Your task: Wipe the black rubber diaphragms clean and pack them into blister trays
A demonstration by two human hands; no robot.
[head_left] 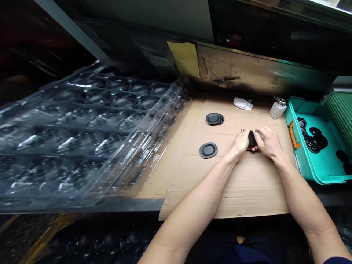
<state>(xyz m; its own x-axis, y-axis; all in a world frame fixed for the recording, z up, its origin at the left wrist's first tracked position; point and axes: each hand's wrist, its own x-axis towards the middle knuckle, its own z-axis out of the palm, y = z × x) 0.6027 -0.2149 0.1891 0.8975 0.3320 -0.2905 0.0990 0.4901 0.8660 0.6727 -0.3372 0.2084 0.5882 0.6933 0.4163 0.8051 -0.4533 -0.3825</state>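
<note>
**Item 1:** bare left hand and bare right hand, raised over the cardboard, close together. Grip: both pressed together, fingers and thumbs pinching one black rubber disc from either side. The disc sits between the hands, just above the cardboard, and is largely hidden by the fingers. A pale patch beside the right fingers is too blurred to identify.

**Item 2:** corrugated cardboard sheet, lying flat on the dark desk.

**Item 3:** small stack of black rubber discs, on the cardboard, ahead of and left of the left hand.

**Item 4:** single black disc, flat on the cardboard, near the left hand, well apart from the stack.

**Item 5:** crumpled white wipe, at the far edge of the cardboard.

**Item 6:** white pump bottle with metal top, upright at the far right corner of the cardboard.

**Item 7:** teal plastic bin with orange handle, just right of the cardboard, holding a loose pile of black discs.

**Item 8:** stacked clear plastic blister trays with rows of round hollows, left of the cardboard and overlapping its left edge.

**Item 9:** yellow paper, fixed to a scuffed metal panel behind the desk.

**Item 10:** green ribbed mat, beside the bin.
</note>
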